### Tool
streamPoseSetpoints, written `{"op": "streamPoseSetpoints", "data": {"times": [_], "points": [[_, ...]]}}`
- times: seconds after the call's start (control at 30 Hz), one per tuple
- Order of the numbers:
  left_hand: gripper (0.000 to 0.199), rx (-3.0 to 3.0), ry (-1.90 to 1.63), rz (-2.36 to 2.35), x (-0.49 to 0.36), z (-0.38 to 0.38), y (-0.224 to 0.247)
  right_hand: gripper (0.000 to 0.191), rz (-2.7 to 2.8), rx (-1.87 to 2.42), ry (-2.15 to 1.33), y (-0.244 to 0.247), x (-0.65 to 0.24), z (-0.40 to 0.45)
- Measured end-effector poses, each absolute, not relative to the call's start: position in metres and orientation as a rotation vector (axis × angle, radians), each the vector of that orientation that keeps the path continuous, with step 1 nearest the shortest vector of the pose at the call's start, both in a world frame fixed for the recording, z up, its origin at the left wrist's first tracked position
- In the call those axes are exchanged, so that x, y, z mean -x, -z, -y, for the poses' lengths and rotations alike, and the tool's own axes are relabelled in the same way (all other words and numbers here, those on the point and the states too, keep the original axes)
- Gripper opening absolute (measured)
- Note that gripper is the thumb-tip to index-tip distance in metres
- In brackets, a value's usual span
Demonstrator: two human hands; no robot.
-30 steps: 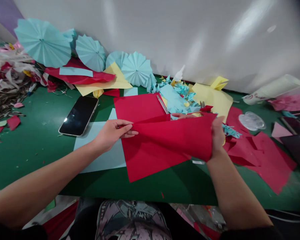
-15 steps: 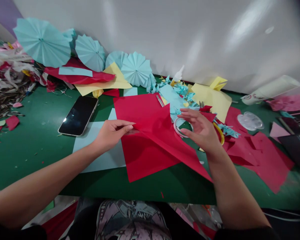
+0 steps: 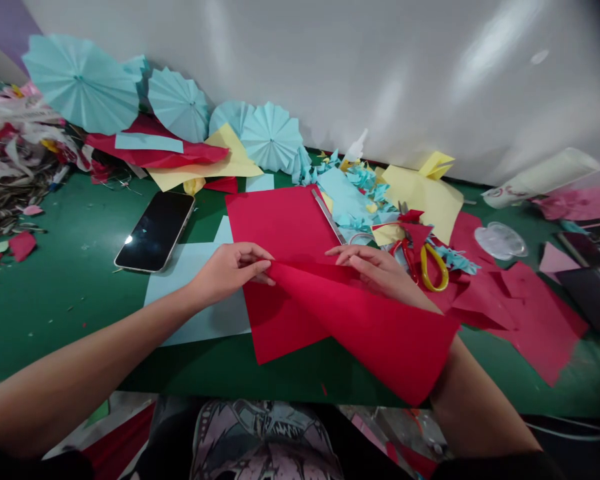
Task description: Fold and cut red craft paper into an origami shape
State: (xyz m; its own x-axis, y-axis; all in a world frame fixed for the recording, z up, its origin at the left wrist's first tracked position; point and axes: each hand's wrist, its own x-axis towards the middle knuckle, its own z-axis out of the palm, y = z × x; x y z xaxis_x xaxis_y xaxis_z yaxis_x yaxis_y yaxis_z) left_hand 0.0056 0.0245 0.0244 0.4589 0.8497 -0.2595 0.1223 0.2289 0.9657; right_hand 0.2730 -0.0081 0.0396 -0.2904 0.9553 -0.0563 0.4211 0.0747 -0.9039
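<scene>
A red paper sheet [image 3: 360,327] is curled into a loose cone over another red sheet [image 3: 280,220], which lies flat on the table. My left hand [image 3: 237,270] pinches the curled sheet's left point between thumb and fingers. Behind the curl's upper edge is my right hand [image 3: 375,270], fingers stretched leftward and close to the paper; whether they touch it is unclear. The curled sheet partly covers my right forearm. A slim silver metal strip [image 3: 329,217] lies just beyond my right fingertips. Red-and-yellow-handled scissors [image 3: 434,268] lie to the right of that hand.
A phone [image 3: 155,232] and light blue paper [image 3: 195,320] lie left on the green table [image 3: 80,320]. Pleated blue paper fans [image 3: 273,138] line the wall. Blue scraps [image 3: 363,180], yellow paper [image 3: 425,197] and red offcuts [image 3: 525,313] lie at the right.
My right hand has come down and left toward the curl. The upper red sheet has curled wider, its right end swinging over my forearm. The scissors are now uncovered.
</scene>
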Motion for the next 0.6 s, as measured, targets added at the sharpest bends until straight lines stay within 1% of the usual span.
{"op": "streamPoseSetpoints", "data": {"times": [0.03, 0.13, 0.23, 0.3, 0.37, 0.43, 0.5, 0.53, 0.6], "points": [[0.006, -1.271, -0.617, -0.99, -0.005, -0.024, -0.024, 0.02, 1.779, 1.374, -1.216, -0.039, -0.273, 0.008], [0.007, -1.325, -0.582, -0.965, -0.004, -0.024, -0.021, 0.028, 1.786, 1.296, -1.352, -0.035, -0.275, 0.007], [0.005, -1.405, -0.549, -0.927, -0.004, -0.024, -0.02, 0.014, 1.89, 1.303, -1.489, -0.035, -0.279, 0.006], [0.005, -1.438, -0.526, -0.913, -0.004, -0.024, -0.02, 0.017, 1.95, 1.307, -1.541, -0.038, -0.281, 0.006], [0.005, -1.446, -0.5, -0.911, -0.004, -0.023, -0.02, 0.024, 1.936, 1.269, -1.671, -0.042, -0.281, 0.008], [0.005, -1.434, -0.483, -0.907, -0.004, -0.022, -0.019, 0.041, 1.866, 1.198, -1.857, -0.047, -0.279, 0.012], [0.007, -1.431, -0.473, -0.899, -0.004, -0.021, -0.017, 0.053, 1.904, 1.139, -1.864, -0.051, -0.276, 0.016], [0.008, -1.436, -0.47, -0.893, -0.004, -0.021, -0.016, 0.055, 1.949, 1.129, -1.842, -0.052, -0.275, 0.018], [0.008, -1.45, -0.458, -0.881, -0.003, -0.02, -0.015, 0.053, 2.024, 1.142, -1.816, -0.051, -0.274, 0.019]]}}
